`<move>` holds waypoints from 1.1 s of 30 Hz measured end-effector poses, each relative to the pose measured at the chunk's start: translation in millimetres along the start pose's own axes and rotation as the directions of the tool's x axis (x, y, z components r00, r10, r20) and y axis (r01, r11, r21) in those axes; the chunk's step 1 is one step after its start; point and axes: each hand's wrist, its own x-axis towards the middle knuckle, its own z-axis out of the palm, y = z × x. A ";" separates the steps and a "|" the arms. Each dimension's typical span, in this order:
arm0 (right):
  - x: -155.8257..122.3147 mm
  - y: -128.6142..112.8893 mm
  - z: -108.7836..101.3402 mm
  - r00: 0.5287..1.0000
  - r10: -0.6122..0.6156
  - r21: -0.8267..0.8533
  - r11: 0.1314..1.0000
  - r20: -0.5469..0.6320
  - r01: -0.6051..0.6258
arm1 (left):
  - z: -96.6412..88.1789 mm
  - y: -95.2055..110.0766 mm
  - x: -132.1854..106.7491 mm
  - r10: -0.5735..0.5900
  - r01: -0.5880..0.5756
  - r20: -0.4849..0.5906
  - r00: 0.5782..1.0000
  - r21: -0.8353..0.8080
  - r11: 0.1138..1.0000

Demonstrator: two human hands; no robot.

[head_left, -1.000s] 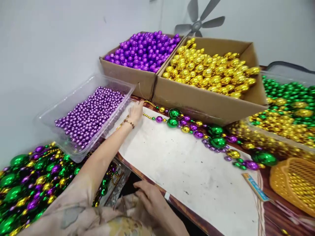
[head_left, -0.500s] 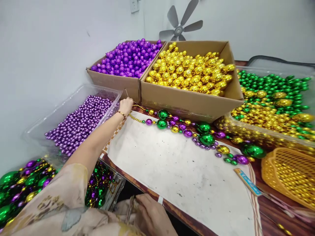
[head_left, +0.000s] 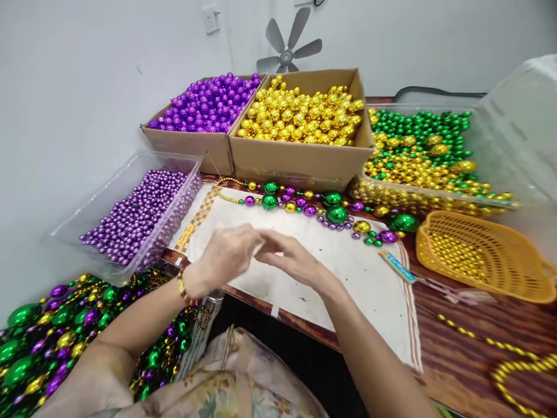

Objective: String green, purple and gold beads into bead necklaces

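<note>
My left hand (head_left: 230,255), with a bead bracelet (head_left: 183,287) on its wrist, is curled closed above the white cloth (head_left: 331,302). Meeting it at the fingertips, my right hand (head_left: 291,258) has its fingers pressed together. Both are slightly blurred, and whatever lies between the fingertips is too small to make out. Beyond them a bead garland (head_left: 300,202) of green, purple and gold beads lies along the cloth's far edge. A thin thread or wire (head_left: 215,166) sticks up at its left end, where the beads are small and gold.
Cardboard boxes hold purple beads (head_left: 209,104) and gold beads (head_left: 300,116). Clear tubs hold small purple beads (head_left: 139,215) and green-gold beads (head_left: 418,151). On the right are an orange basket (head_left: 513,261), scissors (head_left: 452,290) and a gold bead string (head_left: 491,342). Finished-looking garlands (head_left: 65,337) pile lower left.
My left hand has left the garland's left end and come back toward me. My right hand has risen from my lap to meet it over the cloth. The view has shifted rightward.
</note>
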 end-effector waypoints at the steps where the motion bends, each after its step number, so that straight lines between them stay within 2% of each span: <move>1: -16.0 0.8 -4.0 0.997 0.049 0.046 0.998 0.061 -0.052 | -8.3 19.2 -5.7 0.045 -0.045 -0.003 0.999 -0.063 0.997; 2: -38.0 4.2 -9.1 0.991 0.107 0.077 0.991 0.077 -0.112 | -15.7 37.0 -10.7 0.091 -0.090 0.004 0.996 -0.135 0.987; 4: -95.9 17.9 -23.4 0.974 0.225 0.118 0.968 -0.021 -0.221 | -25.7 68.8 -18.0 0.198 -0.176 0.044 0.979 -0.301 0.937; 5: -129.5 27.1 -32.3 0.951 0.280 0.129 0.956 -0.130 -0.263 | -27.4 83.1 -20.4 0.258 -0.215 0.065 0.964 -0.384 0.898; 6: -164.6 36.8 -41.5 0.907 0.325 0.153 0.944 -0.268 -0.293 | -26.7 96.2 -22.0 0.315 -0.246 0.079 0.946 -0.458 0.854; 7: -200.2 45.8 -50.4 0.854 0.363 0.177 0.931 -0.372 -0.319 | -23.6 107.8 -23.1 0.362 -0.269 0.086 0.928 -0.517 0.813; 8: -235.3 53.2 -57.9 0.782 0.399 0.207 0.917 -0.479 -0.341 | -18.6 117.8 -23.8 0.396 -0.282 0.090 0.914 -0.560 0.779; 10: -300.5 60.4 -66.6 0.594 0.454 0.257 0.885 -0.664 -0.389 | -4.6 130.4 -24.4 0.435 -0.288 0.101 0.895 -0.613 0.736; 12: -352.0 55.9 -66.2 0.453 0.495 0.287 0.844 -0.741 -0.453 | 11.5 130.5 -23.1 0.418 -0.244 0.148 0.896 -0.623 0.743; 13: -370.2 50.3 -63.4 0.409 0.512 0.292 0.821 -0.755 -0.490 | 19.5 125.4 -21.5 0.385 -0.199 0.196 0.902 -0.605 0.771; 15: -389.1 37.0 -56.1 0.368 0.536 0.279 0.780 -0.760 -0.560 | 33.7 106.6 -16.8 0.244 -0.049 0.334 0.910 -0.498 0.866; 17: -385.0 26.7 -50.0 0.375 0.527 0.238 0.768 -0.763 -0.595 | 43.3 81.0 -11.3 0.061 0.110 0.472 0.880 -0.327 0.939; 20: -346.3 22.9 -45.6 0.443 0.434 0.150 0.826 -0.784 -0.543 | 46.9 46.6 -5.1 -0.203 0.278 0.607 0.769 -0.032 0.960; 21: -328.0 23.7 -44.8 0.489 0.380 0.116 0.866 -0.786 -0.486 | 46.4 40.3 -3.5 -0.273 0.303 0.610 0.744 0.057 0.951; 22: -308.5 24.7 -43.9 0.545 0.334 0.077 0.895 -0.769 -0.439 | 46.2 38.0 -1.8 -0.322 0.311 0.580 0.748 0.123 0.942; 23: -288.7 25.4 -42.6 0.607 0.295 0.030 0.913 -0.738 -0.407 | 47.1 40.2 0.1 -0.341 0.310 0.518 0.785 0.148 0.939; 24: -269.4 25.6 -40.9 0.654 0.267 -0.007 0.923 -0.708 -0.384 | 49.6 46.9 2.6 -0.320 0.300 0.436 0.841 0.116 0.947; 25: -251.3 25.2 -38.8 0.688 0.241 -0.026 0.935 -0.684 -0.353 | 54.2 57.7 5.8 -0.263 0.275 0.355 0.897 0.018 0.961; 26: -235.1 24.1 -36.5 0.718 0.226 -0.028 0.946 -0.659 -0.323 | 60.9 72.0 9.7 -0.191 0.237 0.291 0.937 -0.133 0.962; 27: -221.3 22.6 -34.3 0.747 0.218 -0.017 0.956 -0.628 -0.293 | 69.5 88.5 14.3 -0.117 0.199 0.258 0.959 -0.317 0.927; 28: -210.3 21.2 -32.4 0.765 0.216 0.009 0.964 -0.607 -0.265 | 79.3 105.7 19.7 -0.023 0.171 0.281 0.959 -0.514 0.840; 30: -197.0 19.8 -31.3 0.767 0.225 0.091 0.973 -0.602 -0.214 | 99.7 136.5 31.1 0.121 0.229 0.376 0.919 -0.757 0.612; 31: -194.7 20.6 -32.5 0.755 0.244 0.142 0.970 -0.609 -0.199 | 108.7 147.5 36.5 0.146 0.284 0.410 0.900 -0.808 0.516; 33: -198.2 25.8 -38.3 0.729 0.320 0.250 0.946 -0.605 -0.209 | 122.2 157.0 44.2 0.111 0.363 0.447 0.887 -0.827 0.429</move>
